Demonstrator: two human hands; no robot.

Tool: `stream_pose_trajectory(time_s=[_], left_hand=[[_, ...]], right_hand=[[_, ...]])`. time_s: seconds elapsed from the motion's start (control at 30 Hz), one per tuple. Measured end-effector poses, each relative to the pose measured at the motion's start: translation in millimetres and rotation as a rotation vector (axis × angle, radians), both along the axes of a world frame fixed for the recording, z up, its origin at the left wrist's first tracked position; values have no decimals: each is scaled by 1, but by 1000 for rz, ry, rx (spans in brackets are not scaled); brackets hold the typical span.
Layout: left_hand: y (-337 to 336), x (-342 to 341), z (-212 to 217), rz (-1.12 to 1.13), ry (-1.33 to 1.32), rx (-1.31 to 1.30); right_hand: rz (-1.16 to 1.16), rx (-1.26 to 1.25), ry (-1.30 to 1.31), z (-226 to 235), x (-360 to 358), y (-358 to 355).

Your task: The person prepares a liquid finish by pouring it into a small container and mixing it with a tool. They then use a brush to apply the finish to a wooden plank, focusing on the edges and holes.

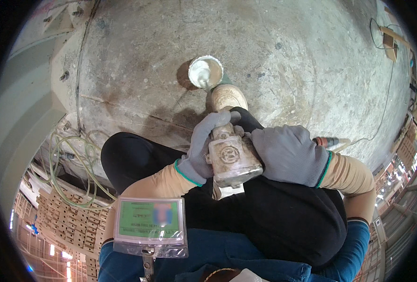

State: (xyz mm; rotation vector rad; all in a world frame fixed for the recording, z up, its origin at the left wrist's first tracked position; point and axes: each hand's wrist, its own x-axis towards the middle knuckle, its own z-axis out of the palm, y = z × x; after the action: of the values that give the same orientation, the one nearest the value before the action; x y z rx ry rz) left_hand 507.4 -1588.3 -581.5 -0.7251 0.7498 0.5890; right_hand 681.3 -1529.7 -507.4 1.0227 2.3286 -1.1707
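Both gloved hands grip a grimy metal power tool [232,157] over the person's lap: left hand [202,145] wrapped round its side, right hand [290,155] clasping the other. Reads as mid-handling; a white-paste tub [205,72] stands on the concrete floor [288,61] ahead, near the shoe [228,97]. Next move needs a steady two-hand hold.

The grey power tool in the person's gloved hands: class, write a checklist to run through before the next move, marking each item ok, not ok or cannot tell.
1. Both hands gloved: ok, left hand and right hand wear grey gloves.
2. Two-handed hold on the power tool: ok.
3. Tool's working end visible: cannot tell, hidden below.
4. White-filled tub upright on the concrete floor: ok.
5. Shoe apart from the tub: not ok, right beside it.
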Motion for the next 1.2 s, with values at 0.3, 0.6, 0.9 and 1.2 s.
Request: stream_pose_trajectory(time_s=[0.3,0.6,0.9,1.2], left_hand=[[2,12,3,-40,59,-36],[-3,-2,-5,31,2,3],[10,6,-12,-9,37,93],[5,15,-3,-41,59,70]], right_hand=[[34,-67,-122,7,4,4],[15,-20,24,-1,-2,6],[41,131,-114,5,-4,8],[93,44,-186,8,5,7]])
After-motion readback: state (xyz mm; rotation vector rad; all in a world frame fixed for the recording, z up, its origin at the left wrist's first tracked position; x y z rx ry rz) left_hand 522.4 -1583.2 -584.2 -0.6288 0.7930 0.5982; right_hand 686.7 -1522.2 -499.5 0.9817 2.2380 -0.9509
